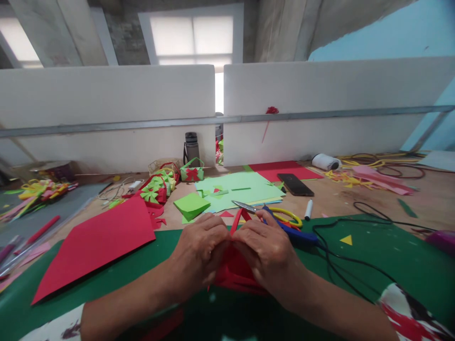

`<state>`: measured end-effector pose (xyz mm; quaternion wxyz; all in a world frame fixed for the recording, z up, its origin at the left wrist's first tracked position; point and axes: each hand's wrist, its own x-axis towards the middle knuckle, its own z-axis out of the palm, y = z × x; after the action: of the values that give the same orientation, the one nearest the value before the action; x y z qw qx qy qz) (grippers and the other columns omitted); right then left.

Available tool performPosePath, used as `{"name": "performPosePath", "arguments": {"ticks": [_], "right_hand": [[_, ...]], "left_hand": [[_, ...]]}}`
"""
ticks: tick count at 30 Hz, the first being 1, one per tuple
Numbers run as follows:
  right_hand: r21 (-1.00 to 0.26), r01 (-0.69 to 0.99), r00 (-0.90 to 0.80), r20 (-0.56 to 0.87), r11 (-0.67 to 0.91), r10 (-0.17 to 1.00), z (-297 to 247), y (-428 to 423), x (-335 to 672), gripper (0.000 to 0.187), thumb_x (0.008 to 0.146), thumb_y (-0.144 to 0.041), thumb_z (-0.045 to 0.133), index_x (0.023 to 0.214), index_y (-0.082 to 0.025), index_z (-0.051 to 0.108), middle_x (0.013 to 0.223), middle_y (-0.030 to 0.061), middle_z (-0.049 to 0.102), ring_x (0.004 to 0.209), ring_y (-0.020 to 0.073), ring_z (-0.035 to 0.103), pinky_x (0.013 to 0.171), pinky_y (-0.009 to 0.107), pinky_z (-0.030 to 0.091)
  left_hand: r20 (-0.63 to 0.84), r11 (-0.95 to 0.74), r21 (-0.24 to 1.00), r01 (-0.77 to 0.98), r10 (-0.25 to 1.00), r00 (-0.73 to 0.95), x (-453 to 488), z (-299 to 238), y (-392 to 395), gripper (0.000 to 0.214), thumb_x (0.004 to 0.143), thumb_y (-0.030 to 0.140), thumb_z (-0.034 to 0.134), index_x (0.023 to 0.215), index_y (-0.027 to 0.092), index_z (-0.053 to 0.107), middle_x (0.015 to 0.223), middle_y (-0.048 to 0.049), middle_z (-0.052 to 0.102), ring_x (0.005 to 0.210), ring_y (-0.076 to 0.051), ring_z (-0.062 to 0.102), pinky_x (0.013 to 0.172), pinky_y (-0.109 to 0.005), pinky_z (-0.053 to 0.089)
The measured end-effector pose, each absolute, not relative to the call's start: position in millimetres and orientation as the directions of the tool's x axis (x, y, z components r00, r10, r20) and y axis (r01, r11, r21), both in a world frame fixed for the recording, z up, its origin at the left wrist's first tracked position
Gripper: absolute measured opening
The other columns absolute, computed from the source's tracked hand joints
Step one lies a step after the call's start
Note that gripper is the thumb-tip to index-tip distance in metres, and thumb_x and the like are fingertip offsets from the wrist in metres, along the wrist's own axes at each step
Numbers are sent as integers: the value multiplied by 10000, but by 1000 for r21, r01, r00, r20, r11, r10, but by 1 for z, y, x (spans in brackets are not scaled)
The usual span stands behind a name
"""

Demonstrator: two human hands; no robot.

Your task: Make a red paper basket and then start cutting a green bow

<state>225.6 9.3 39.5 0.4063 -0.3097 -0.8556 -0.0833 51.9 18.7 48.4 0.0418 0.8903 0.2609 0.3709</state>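
Observation:
Both hands meet over a folded red paper piece (237, 271) on the green cutting mat (373, 265). My left hand (199, 253) has its fingers curled and pinched on the piece's left side. My right hand (265, 253) grips the right side, fingers bent. A thin red paper triangle (239, 220) sticks up between the fingertips. Most of the piece is hidden under the hands. Scissors with yellow and blue handles (280, 217) lie just beyond my right hand.
A large red sheet (99, 239) lies at the left. Light green sheets (241, 189), a folded green square (191, 204), a black phone (295, 184), a white marker (308, 209), paper baskets (192, 170), a dark bottle (191, 147) and black cables (355, 270) lie around. White partitions (106, 113) close the back.

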Motion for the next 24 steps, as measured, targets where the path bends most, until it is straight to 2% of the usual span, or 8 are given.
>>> {"name": "performPosePath", "arguments": {"ticks": [6, 10, 12, 14, 16, 18, 20, 24], "right_hand": [[-104, 623, -479, 733, 776, 483, 40, 10, 226, 221, 850, -48, 443, 771, -170, 609, 673, 20, 631, 654, 157, 552, 828, 393, 360], [-89, 617, -493, 731, 782, 472, 39, 12, 225, 213, 861, -67, 451, 757, -173, 603, 671, 22, 639, 653, 158, 559, 849, 411, 352], [-83, 601, -482, 756, 795, 443, 43, 10, 226, 167, 878, -111, 479, 783, -176, 600, 695, 18, 654, 666, 157, 577, 875, 417, 345], [-78, 591, -442, 802, 803, 402, 51, 6, 231, 78, 888, -198, 519, 892, -184, 595, 787, 29, 680, 735, 171, 609, 933, 438, 321], [-94, 600, -375, 845, 795, 383, 59, 2, 240, 142, 892, -270, 526, 1013, -204, 562, 897, 46, 689, 824, 191, 626, 992, 457, 287], [-150, 631, -297, 860, 761, 415, 62, 0, 251, 139, 903, -253, 498, 1031, -230, 547, 910, 40, 688, 841, 196, 634, 1009, 456, 294], [-227, 648, -237, 847, 727, 476, 58, 4, 260, 103, 886, -225, 513, 974, -242, 563, 859, 26, 688, 799, 194, 643, 968, 436, 359], [-355, 615, -254, 756, 704, 603, 37, 16, 266, 82, 844, -185, 562, 890, -232, 610, 793, 11, 684, 738, 171, 642, 758, 321, 487]], "left_hand": [[649, -843, 178, 508, 489, 584, 51, 42, 20, 196, 894, 129, 397, 756, 135, 536, 747, -59, 551, 692, -156, 480, 628, -273, 398], [577, -814, 111, 570, 520, 629, 50, 41, 21, 206, 870, 126, 423, 704, 137, 543, 741, -62, 551, 682, -162, 474, 609, -277, 381], [576, -823, 154, 546, 524, 628, 48, 43, 21, 221, 869, 125, 420, 683, 145, 537, 712, -45, 536, 654, -151, 464, 590, -264, 368], [614, -831, 222, 510, 525, 589, 41, 47, 21, 216, 873, 114, 413, 707, 152, 546, 714, -35, 532, 656, -143, 474, 595, -252, 375], [658, -831, 282, 480, 532, 534, 32, 50, 21, 211, 876, 94, 402, 742, 158, 552, 732, -33, 536, 672, -137, 494, 607, -242, 389], [670, -817, 333, 472, 557, 492, 21, 50, 19, 185, 872, 85, 413, 775, 162, 551, 748, -32, 541, 671, -132, 508, 601, -231, 401], [677, -796, 365, 483, 583, 449, 12, 47, 17, 155, 865, 84, 440, 785, 170, 541, 771, -26, 548, 670, -123, 525, 594, -216, 413], [679, -766, 372, 524, 609, 410, 2, 36, 14, 148, 866, 81, 447, 812, 185, 537, 809, -28, 576, 698, -126, 563, 607, -214, 444]]}}
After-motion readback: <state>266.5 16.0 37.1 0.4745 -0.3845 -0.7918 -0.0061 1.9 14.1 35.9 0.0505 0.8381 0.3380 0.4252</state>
